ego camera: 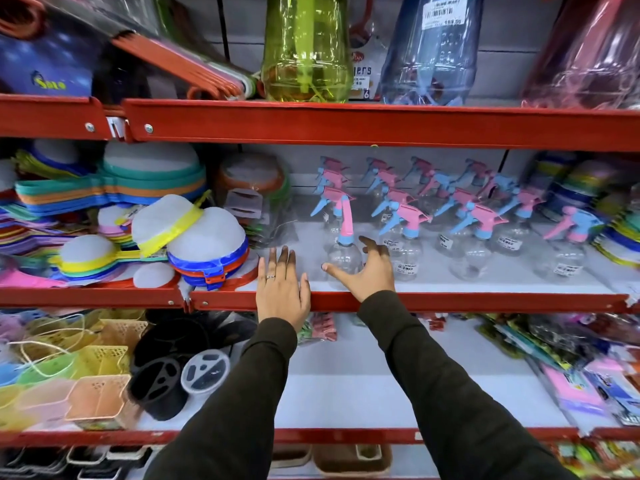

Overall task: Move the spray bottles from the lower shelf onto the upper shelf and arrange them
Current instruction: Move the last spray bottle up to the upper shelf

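Note:
Several clear spray bottles [471,233] with pink and blue trigger heads stand in rows on the upper white shelf [450,271]. The nearest spray bottle [341,254] stands at the front left of the group. My right hand [367,271] is spread around its base, thumb at the left, fingers at the right, not closed on it. My left hand [282,289] lies flat and empty on the shelf's red front edge, just left of that bottle. The lower shelf [363,386] below my arms shows bare white board.
Stacked colourful strainers [194,244] crowd the left part of the upper shelf. Coloured plates [620,230] sit at its right end. Large tinted bottles [304,46] stand on the shelf above. Baskets [97,400] and black containers [162,372] fill the lower left; packets [595,368] lie lower right.

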